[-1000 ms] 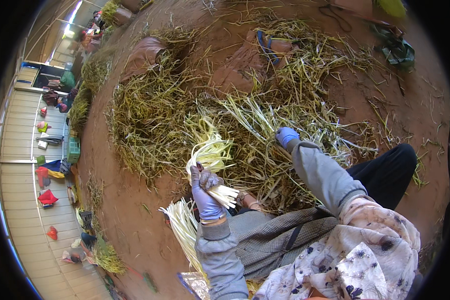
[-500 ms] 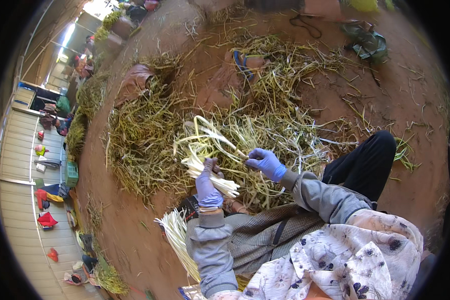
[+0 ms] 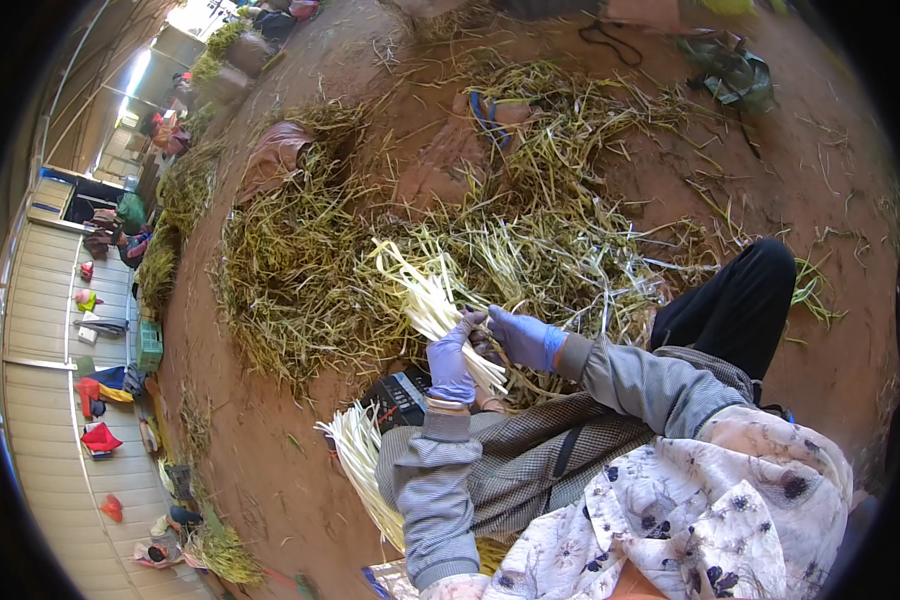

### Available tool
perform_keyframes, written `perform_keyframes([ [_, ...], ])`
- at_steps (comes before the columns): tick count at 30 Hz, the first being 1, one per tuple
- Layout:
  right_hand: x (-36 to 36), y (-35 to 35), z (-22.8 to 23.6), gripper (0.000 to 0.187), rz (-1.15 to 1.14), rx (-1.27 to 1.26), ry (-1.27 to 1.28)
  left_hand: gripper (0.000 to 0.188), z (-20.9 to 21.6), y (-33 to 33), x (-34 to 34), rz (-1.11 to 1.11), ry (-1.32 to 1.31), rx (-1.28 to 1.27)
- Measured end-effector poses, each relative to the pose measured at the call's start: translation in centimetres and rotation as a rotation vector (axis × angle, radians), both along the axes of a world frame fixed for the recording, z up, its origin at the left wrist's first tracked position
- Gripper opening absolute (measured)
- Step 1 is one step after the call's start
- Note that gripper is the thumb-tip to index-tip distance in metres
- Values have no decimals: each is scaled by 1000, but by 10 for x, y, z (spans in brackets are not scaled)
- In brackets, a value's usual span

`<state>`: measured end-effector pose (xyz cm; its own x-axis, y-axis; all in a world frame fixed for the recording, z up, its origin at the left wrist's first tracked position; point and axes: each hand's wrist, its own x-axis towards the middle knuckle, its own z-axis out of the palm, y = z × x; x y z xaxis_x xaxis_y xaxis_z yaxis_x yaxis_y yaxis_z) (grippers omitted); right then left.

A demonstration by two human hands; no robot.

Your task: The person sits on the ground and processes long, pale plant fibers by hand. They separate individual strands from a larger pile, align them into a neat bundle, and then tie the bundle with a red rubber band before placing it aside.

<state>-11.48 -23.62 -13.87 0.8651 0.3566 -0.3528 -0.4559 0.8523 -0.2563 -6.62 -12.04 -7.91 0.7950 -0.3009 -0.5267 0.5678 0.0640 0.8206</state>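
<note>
- Pale stalk bundle (image 3: 432, 305) slants through your left grip, above the near edge of the straw, its lower ends pointing toward your lap.
- Your gloved left hand (image 3: 452, 368) wraps around those stalks; your gloved right hand (image 3: 528, 338) meets it at the fingertips, and I cannot tell whether they pinch anything.
- Beside your left forearm rests a second batch of white stalks (image 3: 355, 445), next to a dark, box-like object (image 3: 400, 398).
- Before you, a tangled green-yellow straw heap (image 3: 290, 285) spreads over the reddish-brown earth floor (image 3: 255, 480), with loose strands thinning out to your right.
- Beyond it, a blue strap (image 3: 489, 122) shows among the straw, and a dark green bag (image 3: 742, 82) sits farther right.
- Along your left runs a pale ribbed wall (image 3: 50, 410) hung with colored items, including a red cloth (image 3: 100, 438); a green crate (image 3: 149, 346) stands at its foot.
- Low on that side, another person (image 3: 162, 545) is beside a clump of greenish stalks (image 3: 222, 555).
- At upper left, bright light (image 3: 138, 72) shows through a narrow opening.
</note>
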Motion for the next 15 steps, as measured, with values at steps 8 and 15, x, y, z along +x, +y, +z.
perform_keyframes([
  [8, 17, -11, -11, 15, -285, -604, -30, 16, 13, 7, 8, 277, -198, -42],
  [15, 12, -68, -43, 16, -396, -767, -19, 18, 45, 23, 21, 440, -339, -154],
])
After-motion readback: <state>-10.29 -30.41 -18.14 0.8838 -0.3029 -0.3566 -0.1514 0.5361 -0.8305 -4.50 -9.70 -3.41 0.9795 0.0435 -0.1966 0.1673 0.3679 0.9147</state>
